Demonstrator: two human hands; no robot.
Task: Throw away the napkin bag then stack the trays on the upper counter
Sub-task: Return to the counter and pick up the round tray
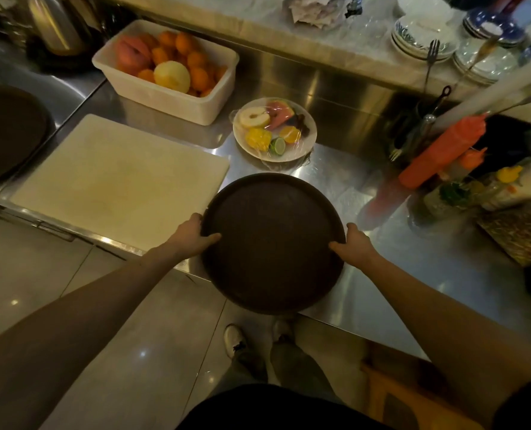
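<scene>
A round dark brown tray [273, 243] sits over the front edge of the steel counter [428, 259], partly overhanging the floor. My left hand [192, 234] grips its left rim with the thumb on top. My right hand [355, 243] grips its right rim the same way. A second dark round tray [6, 131] lies at the far left, cut off by the frame edge. The upper counter [289, 29] runs along the back. Crumpled white paper [313, 9] lies on it; I cannot tell whether it is the napkin bag.
A white cutting board [118, 178] lies left of the tray. Behind stand a white tub of fruit [164, 72] and a wrapped fruit plate [275, 130]. Sauce bottles [444, 153] and utensils crowd the right. Stacked bowls and plates [422, 38] fill the upper counter's right end.
</scene>
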